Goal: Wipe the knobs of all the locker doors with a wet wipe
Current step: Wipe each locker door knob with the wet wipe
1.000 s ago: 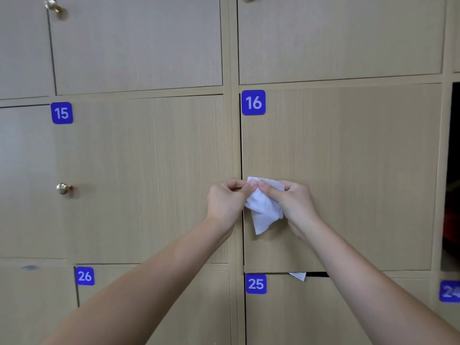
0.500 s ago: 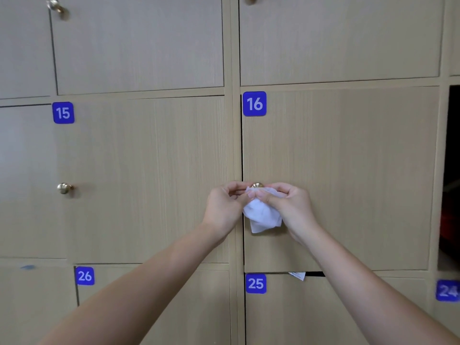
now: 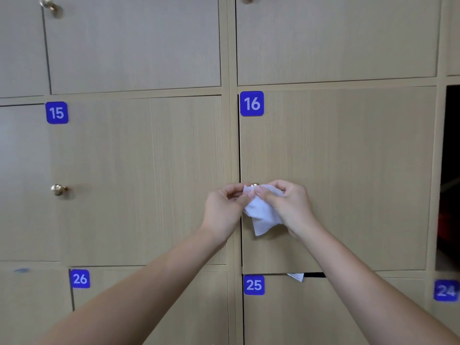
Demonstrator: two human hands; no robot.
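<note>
Knob on door 16 [image 3: 254, 185] mostly hidden behind wipe [image 3: 262, 215] — only top sliver shows. Two top-row knobs [image 3: 51, 6] cut by upper edge. Label 24 [image 3: 446, 290] blurred at lower right. Open locker [image 3: 451, 175] at right edge — contents dark, unreadable.

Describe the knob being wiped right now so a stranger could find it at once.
Find the blue tag 16 on the wall of wooden lockers; the door beneath it is the one. Its knob sits halfway down the door's left edge, where the left hand and right hand pinch a white wipe over it. Unlike the bare knob of locker 15, only its top shows.
</note>
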